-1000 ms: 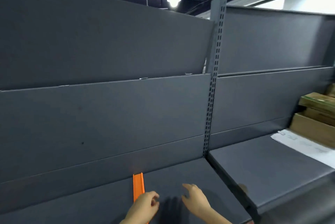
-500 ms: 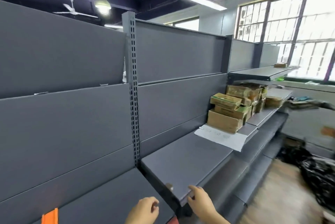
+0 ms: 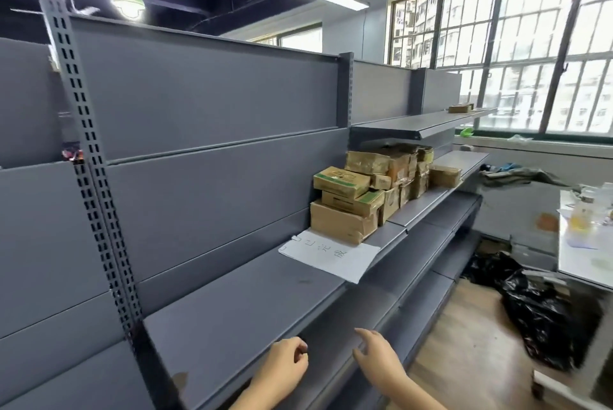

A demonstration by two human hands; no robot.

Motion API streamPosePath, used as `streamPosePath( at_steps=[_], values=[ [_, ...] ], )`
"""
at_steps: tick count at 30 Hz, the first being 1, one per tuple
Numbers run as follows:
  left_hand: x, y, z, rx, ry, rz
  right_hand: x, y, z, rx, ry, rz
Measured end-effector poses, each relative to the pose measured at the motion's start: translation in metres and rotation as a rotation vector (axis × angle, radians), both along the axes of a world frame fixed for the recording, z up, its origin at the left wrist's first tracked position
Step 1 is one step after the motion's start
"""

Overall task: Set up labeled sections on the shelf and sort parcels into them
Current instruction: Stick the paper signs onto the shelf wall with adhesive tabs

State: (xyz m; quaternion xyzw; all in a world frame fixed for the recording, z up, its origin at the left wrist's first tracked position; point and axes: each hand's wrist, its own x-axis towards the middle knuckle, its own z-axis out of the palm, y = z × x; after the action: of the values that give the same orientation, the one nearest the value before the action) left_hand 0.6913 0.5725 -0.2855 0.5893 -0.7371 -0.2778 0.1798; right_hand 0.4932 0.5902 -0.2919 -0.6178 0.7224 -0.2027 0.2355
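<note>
the person's left hand hangs with its fingers loosely curled and nothing visible in it. the right hand is relaxed, its fingers slightly spread, and also empty. both are near the front edge of the bare grey metal shelf board.

at about one o'clock from the hands, a white paper sheet with handwritten characters lies flat on that board, one corner overhanging the front edge. its far edge meets the stack of brown cardboard parcels, further out at one o'clock; whether it is tucked under the bottom box cannot be told.

the step appears to be a reach toward that label and stack. it would likely go best to lift parcels from the top with both hands, leave the sheet undisturbed, and keep the bare board at twelve o'clock for another section.
</note>
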Motion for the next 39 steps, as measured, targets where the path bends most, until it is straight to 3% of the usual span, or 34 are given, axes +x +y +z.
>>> streamPosePath(
  at_steps=[10, 19, 31, 39],
  values=[
    [-0.076, -0.074, -0.004, 0.025, -0.022, -0.004, -0.081, -0.051, -0.012, 0.049, -0.036, -0.015],
    [-0.126, -0.191, 0.002, -0.018, -0.007, -0.02, -0.117, -0.172, -0.007, -0.02, 0.101, 0.098],
    [-0.116, -0.296, 0.004, 0.021, -0.001, 0.127, -0.126, -0.303, -0.041, -0.002, 0.748, 0.73],
    [-0.112, -0.321, -0.006, 0.1, -0.039, 0.301, -0.133, -0.353, -0.055, -0.235, 0.802, 0.902]
  ],
)
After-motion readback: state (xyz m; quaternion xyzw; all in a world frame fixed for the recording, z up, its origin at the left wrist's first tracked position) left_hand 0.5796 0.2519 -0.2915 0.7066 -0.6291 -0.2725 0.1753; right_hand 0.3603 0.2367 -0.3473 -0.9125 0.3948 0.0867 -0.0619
